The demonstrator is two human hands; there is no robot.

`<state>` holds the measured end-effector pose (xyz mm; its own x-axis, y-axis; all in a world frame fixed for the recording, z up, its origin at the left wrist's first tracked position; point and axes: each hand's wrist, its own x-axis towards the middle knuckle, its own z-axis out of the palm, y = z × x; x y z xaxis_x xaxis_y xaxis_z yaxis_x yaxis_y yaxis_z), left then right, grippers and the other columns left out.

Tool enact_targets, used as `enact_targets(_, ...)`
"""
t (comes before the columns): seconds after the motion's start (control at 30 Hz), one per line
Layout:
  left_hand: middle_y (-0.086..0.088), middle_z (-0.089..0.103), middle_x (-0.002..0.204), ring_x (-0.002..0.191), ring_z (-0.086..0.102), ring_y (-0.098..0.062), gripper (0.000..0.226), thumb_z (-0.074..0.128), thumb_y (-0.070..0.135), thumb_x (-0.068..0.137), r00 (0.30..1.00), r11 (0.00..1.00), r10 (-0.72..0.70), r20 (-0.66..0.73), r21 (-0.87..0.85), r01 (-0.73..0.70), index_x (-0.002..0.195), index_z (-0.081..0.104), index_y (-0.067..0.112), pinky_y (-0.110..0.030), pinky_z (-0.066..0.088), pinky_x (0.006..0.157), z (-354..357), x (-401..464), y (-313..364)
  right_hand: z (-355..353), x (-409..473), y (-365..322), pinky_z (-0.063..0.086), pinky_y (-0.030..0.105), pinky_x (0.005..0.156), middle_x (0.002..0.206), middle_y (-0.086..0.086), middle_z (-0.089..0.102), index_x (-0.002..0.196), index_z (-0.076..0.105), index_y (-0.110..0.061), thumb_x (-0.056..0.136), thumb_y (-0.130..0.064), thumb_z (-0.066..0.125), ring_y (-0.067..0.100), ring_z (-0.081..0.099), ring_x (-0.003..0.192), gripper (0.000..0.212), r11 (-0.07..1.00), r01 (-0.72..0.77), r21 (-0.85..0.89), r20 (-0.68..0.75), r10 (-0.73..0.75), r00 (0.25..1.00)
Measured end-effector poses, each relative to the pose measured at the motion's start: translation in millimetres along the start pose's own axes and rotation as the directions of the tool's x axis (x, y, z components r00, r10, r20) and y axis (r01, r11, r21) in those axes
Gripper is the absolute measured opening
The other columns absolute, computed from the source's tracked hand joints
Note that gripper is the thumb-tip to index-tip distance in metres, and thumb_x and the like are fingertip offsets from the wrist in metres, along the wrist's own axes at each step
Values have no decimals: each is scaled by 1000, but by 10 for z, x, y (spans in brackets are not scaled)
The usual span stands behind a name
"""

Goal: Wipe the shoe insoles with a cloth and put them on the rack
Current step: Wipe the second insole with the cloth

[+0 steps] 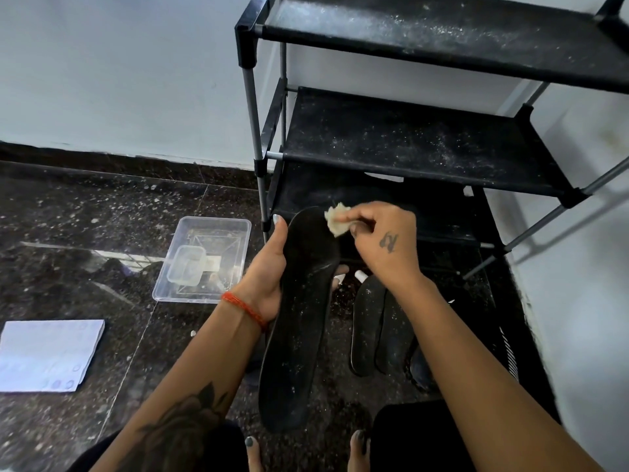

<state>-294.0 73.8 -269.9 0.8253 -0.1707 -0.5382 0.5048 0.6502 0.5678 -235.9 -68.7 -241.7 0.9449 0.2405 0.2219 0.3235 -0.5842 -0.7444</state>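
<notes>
Dark speckled floor point(85, 233) ran up to a dusty black rack point(408, 144) against a pale wall. Left hand point(265, 277) gripped the black insole point(303, 318) at mid-length, toe end raised toward the rack; right hand point(384, 243) pinched a small cloth point(337, 221) against that toe. Spare insoles point(377, 321) lay on the floor beside it. Judged light, thin and flexible; best supported along its middle edge.

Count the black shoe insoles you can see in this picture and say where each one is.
3. One insole is held in the left hand; two more insoles lie on the floor under the right forearm. Others may be hidden.
</notes>
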Motion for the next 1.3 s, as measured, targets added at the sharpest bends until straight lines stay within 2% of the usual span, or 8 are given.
enact_targets(0.27,-11,73,79,66,71,-20,77,16,61,94,997,996,69,20,50,-70,85,75,13,-28,58,58,38,-1,-44,342,-101,-107,42,12,87,105,3,64,111,68,-14,80,6,59,13,59,98,38,998,-21,57,116,14,993)
enact_targets(0.4,-10,72,73,64,71,-18,71,16,62,94,995,994,97,-26,56,-95,94,64,10,-25,57,55,-14,31,-12,289,-171,-190,46,6,79,96,2,69,97,73,-7,69,19,56,2,59,89,42,971,123,207,228,-170,959)
enact_targets(0.53,-13,73,87,74,71,-23,74,17,65,91,997,997,71,-17,19,-71,105,63,10,-32,59,65,-17,-4,19,157,-146,-118,54,25,83,91,5,73,85,76,-8,65,18,50,14,67,87,42,981,149,123,389,-186,902)
enact_targets(0.73,-16,69,109,88,69,-32,76,15,70,89,999,999,36,-7,22,-36,116,63,17,-39,57,73,-13,-23,22,86,-43,-18,47,11,81,96,3,69,93,74,-10,76,13,54,9,60,88,35,996,85,25,-34,-84,996)
enact_targets(0.87,-15,71,95,75,70,-25,77,16,69,89,999,998,38,-13,53,-38,101,70,14,-35,57,70,18,-9,-8,241,-88,-49,44,15,87,106,6,63,112,67,-13,81,7,56,16,58,99,39,998,45,-51,125,-38,991)
enact_targets(1.0,-11,72,77,65,71,-19,74,14,65,92,998,997,57,-27,61,-55,100,64,10,-25,57,56,-9,16,-9,299,-183,-166,42,1,78,99,5,68,102,72,-10,70,15,57,8,60,90,43,984,134,116,211,-156,965)
enact_targets(1.17,-14,72,89,75,68,-24,81,16,65,92,997,997,61,-38,44,-60,88,76,11,-32,58,66,-16,29,-7,132,-128,-93,55,25,78,90,3,73,86,76,-9,62,17,50,11,66,85,44,976,160,146,392,-206,897)
enact_targets(1.3,-16,70,101,80,67,-27,74,18,67,90,999,998,36,-33,47,-35,110,66,15,-36,57,71,-11,10,-2,127,-72,-35,50,16,80,92,3,71,88,76,-12,70,15,53,9,63,85,40,988,142,62,49,-145,988)
